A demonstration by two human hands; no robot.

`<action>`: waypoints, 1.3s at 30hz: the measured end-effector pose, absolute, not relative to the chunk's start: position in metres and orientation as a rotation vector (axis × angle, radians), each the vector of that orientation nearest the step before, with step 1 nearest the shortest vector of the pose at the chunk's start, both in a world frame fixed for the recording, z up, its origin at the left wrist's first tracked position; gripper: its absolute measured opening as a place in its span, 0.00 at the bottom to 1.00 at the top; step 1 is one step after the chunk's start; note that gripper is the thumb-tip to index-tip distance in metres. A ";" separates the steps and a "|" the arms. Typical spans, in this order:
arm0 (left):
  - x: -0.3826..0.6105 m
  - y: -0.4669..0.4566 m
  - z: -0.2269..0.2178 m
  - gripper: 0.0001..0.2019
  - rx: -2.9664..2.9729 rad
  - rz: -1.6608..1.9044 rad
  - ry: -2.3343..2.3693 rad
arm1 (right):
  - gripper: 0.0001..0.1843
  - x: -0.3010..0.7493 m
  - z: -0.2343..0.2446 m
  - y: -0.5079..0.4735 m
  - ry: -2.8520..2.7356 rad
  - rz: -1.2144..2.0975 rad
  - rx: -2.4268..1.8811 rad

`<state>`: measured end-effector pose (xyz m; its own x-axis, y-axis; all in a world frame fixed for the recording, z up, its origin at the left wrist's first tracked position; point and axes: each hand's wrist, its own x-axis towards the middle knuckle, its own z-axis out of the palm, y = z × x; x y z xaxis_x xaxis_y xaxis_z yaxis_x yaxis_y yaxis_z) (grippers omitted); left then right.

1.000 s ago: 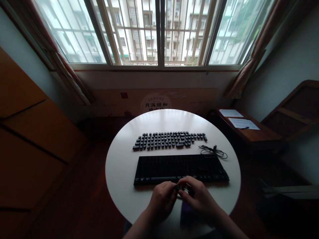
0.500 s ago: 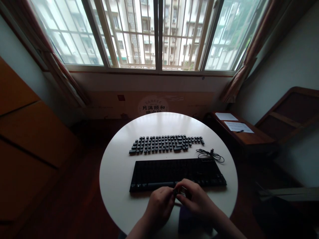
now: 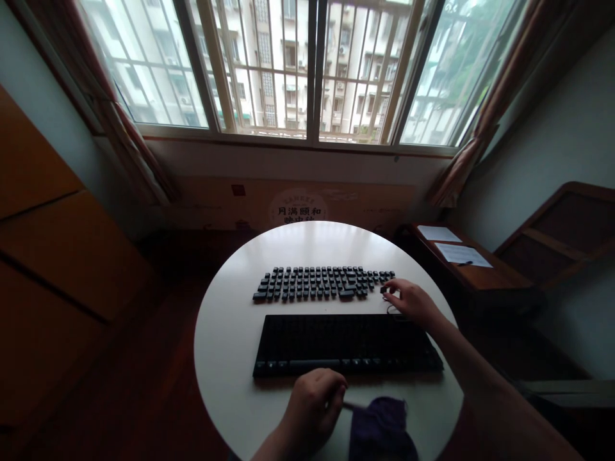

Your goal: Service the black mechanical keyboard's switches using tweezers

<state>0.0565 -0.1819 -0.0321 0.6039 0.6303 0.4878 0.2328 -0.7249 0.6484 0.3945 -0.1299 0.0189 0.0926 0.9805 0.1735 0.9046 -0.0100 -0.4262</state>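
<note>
A black keyboard base (image 3: 346,342) lies across a round white table (image 3: 230,333). Behind it, several loose black keycaps (image 3: 321,283) stand in neat rows. My right hand (image 3: 410,299) reaches over the keyboard's right end and pinches a small dark keycap at the right end of the rows. My left hand (image 3: 312,403) rests at the table's near edge, fingers curled round a thin tool that points toward a purple cloth (image 3: 379,426).
A thin black cable (image 3: 396,310) lies partly under my right hand. A low wooden side table with papers (image 3: 454,253) stands to the right. Wooden panels fill the left. A barred window (image 3: 307,64) faces me.
My right hand left my left hand at the near edge and reached out to the right end of the keycap rows. The purple cloth now shows.
</note>
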 end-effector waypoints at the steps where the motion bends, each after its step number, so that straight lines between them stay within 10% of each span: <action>1: 0.056 -0.182 -0.032 0.08 2.301 0.985 0.678 | 0.14 0.404 0.014 -0.119 -1.841 0.211 -1.998; 39: 0.057 -0.183 -0.034 0.07 2.324 0.973 0.707 | 0.15 0.397 -0.008 -0.090 -2.148 0.270 -2.118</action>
